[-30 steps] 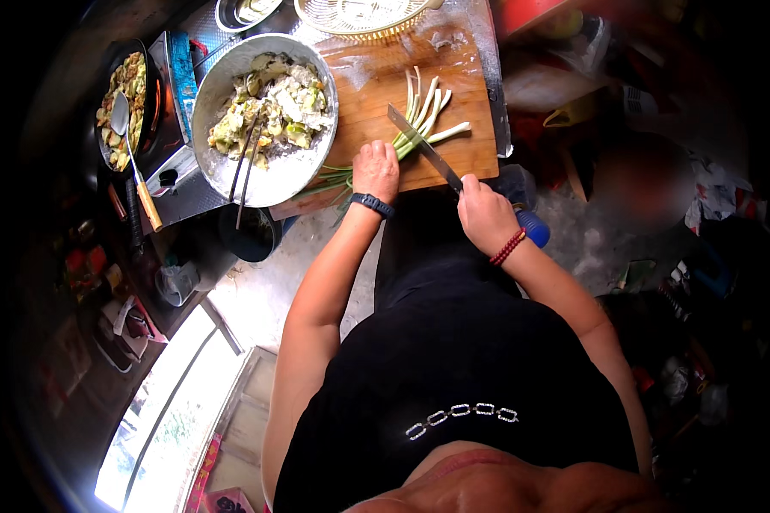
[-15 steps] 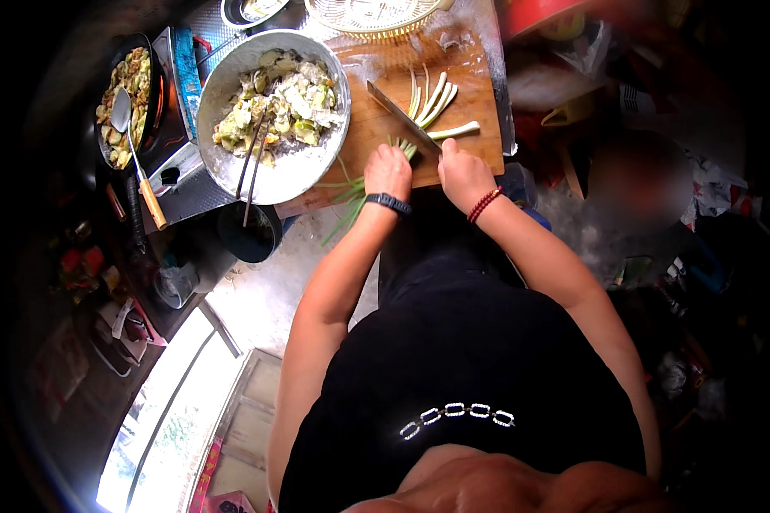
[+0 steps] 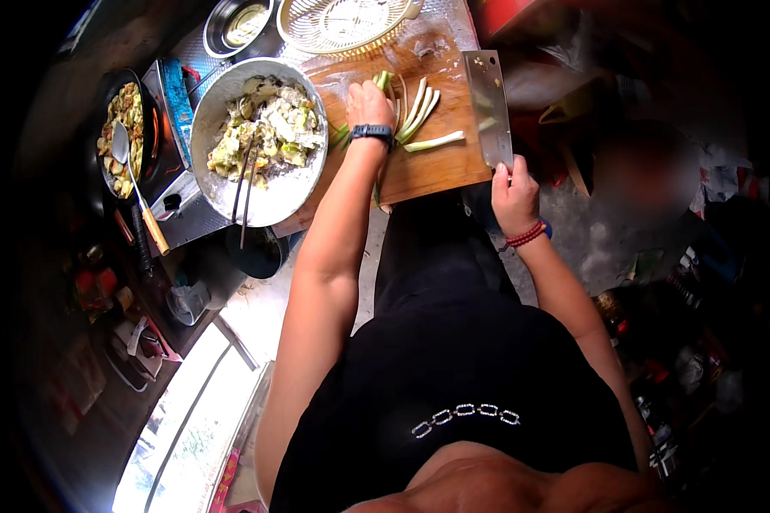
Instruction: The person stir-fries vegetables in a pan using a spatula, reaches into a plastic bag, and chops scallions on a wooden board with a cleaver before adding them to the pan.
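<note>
My right hand (image 3: pixel 515 198) grips the handle end of a cleaver (image 3: pixel 488 107). Its broad blade stands along the right edge of the wooden cutting board (image 3: pixel 441 171), apart from the food. Over the left part of the board, my left hand (image 3: pixel 370 104) is closed around a bunch of green scallion stalks (image 3: pixel 383 81), their ends poking out at both sides. Just right of that hand lie white scallion pieces (image 3: pixel 417 111), one of them separate and pointing right. The fingertips of my left hand are partly hidden by its back.
Left of the board sits a large metal bowl (image 3: pixel 201 162) of floured vegetable pieces with chopsticks (image 3: pixel 246 184) in it. A pan (image 3: pixel 111 175) with food and a spatula (image 3: pixel 121 144) is farther left. Behind stand a yellow plastic basket (image 3: pixel 351 49) and a small metal bowl (image 3: pixel 214 41).
The cleaver has moved right, away from the scallions, and turned more upright with my right hand. My left hand has moved up and left over the board with the scallion stalks.
</note>
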### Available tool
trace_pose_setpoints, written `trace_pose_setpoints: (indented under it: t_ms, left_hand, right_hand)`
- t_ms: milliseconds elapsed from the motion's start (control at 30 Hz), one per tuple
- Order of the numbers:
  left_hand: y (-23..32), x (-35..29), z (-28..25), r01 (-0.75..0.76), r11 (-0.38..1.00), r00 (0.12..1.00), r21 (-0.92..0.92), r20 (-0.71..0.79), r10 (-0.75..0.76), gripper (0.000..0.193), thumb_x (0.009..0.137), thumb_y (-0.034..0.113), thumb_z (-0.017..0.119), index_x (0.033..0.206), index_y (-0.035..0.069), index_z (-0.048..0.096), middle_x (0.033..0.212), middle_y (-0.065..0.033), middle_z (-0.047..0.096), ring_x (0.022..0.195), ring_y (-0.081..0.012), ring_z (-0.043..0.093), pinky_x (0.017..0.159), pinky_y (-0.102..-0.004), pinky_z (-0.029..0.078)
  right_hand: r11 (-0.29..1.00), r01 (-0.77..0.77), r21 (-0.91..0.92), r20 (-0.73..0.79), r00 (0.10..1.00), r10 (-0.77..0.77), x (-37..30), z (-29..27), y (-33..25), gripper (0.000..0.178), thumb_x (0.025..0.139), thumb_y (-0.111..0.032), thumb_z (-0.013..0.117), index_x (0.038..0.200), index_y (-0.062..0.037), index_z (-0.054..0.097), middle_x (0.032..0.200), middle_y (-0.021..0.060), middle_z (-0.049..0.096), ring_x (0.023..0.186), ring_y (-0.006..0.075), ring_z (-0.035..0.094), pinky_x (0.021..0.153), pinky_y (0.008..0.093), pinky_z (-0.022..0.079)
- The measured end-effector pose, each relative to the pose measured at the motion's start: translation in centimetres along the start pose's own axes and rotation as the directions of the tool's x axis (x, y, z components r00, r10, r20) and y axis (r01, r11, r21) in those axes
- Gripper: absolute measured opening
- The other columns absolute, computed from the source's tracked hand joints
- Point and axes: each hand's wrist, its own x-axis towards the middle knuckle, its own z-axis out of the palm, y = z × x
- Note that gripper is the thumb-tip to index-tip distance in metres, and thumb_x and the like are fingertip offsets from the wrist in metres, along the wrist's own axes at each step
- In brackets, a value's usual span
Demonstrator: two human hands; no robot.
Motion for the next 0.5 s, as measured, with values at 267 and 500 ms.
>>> trace_pose_setpoints:
  t_ms: [267, 500]
  left_hand:
    - [6.2, -2.1, -1.0, -0.270, 0.962, 0.959, 0.042, 0.105, 0.264, 0.068, 0.067, 0.061, 0.066, 0.098, 0.002, 0.057, 0.103, -0.0178, 0.051, 0.100, -0.0339, 0.048, 0.084, -0.0470, 0.037]
    - [6.0, -6.5, 0.3, -0.400, 0.913, 0.916, 0.081, 0.059, 0.396, 0.075, 0.064, 0.051, 0.073, 0.112, -0.001, 0.047, 0.122, -0.0159, 0.042, 0.117, -0.0335, 0.038, 0.100, -0.0532, 0.027]
  right_hand:
    - [0.992, -0.070, -0.107, 0.092, 0.993, 0.080, -0.7, -0.5, 2.5, 0.014, 0.085, -0.009, 0.053, 0.096, -0.0004, 0.051, 0.080, 0.0237, 0.060, 0.073, 0.0422, 0.059, 0.062, 0.0482, 0.049]
    - [0.986, -0.024, -0.165, 0.135, 0.990, 0.047, 0.4, -0.1, 1.1, 0.024, 0.084, -0.007, 0.051, 0.105, 0.0025, 0.051, 0.084, 0.0245, 0.061, 0.075, 0.0419, 0.060, 0.064, 0.0482, 0.050]
